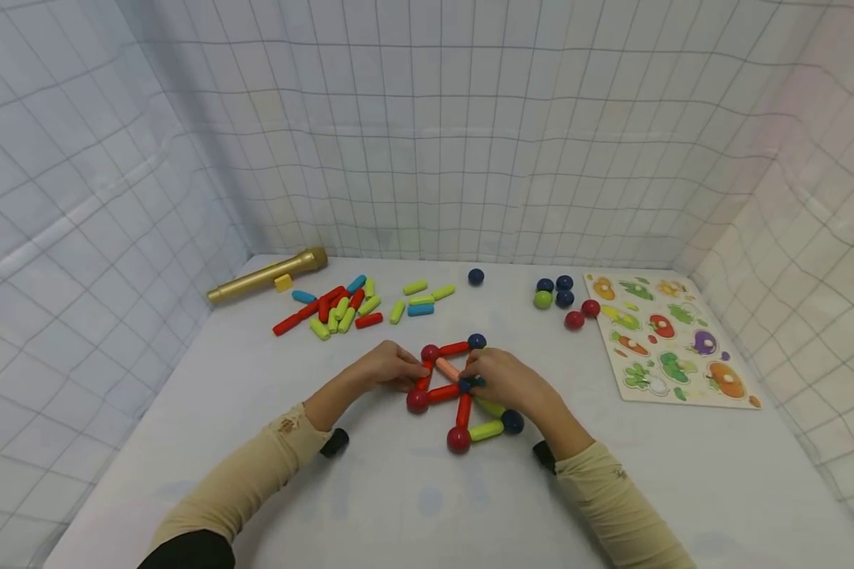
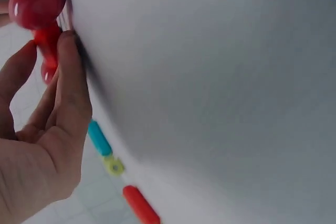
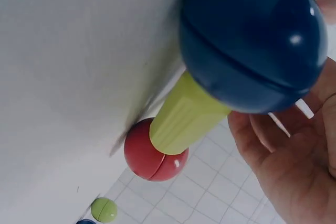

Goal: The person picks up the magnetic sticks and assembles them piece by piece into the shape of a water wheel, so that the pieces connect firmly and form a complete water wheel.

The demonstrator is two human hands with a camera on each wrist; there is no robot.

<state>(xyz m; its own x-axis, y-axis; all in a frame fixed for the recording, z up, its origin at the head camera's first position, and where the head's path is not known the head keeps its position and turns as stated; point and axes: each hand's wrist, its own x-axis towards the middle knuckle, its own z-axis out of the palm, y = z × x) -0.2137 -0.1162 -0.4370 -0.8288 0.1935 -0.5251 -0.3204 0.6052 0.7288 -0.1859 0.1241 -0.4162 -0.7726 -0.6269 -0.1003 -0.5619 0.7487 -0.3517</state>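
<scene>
Balls and rods form a joined frame mid-table. In the head view, my left hand (image 1: pixel 387 366) pinches a red rod (image 2: pixel 47 43) between two red balls, the nearer one (image 1: pixel 417 401) by the fingers. My right hand (image 1: pixel 505 383) has its fingertips at a dark blue ball (image 1: pixel 465 386) and seems to grip it; the fingers hide part of it. A pink rod (image 1: pixel 447 369) slants across the frame toward those fingertips. Yellow-green rods (image 1: pixel 486 431) link another dark blue ball (image 1: pixel 512 421) and a red ball (image 1: pixel 459 439). In the right wrist view, a large blue ball (image 3: pixel 252 40) partly covers the fingers.
Loose red, yellow-green and blue rods (image 1: pixel 346 316) lie at the back left, beside a gold microphone (image 1: pixel 266 274) and a yellow block (image 1: pixel 283 282). Several loose balls (image 1: pixel 564 299) sit at the back right, next to a vegetable picture board (image 1: pixel 672 340). Checked cloth (image 1: pixel 455 134) hangs around the table.
</scene>
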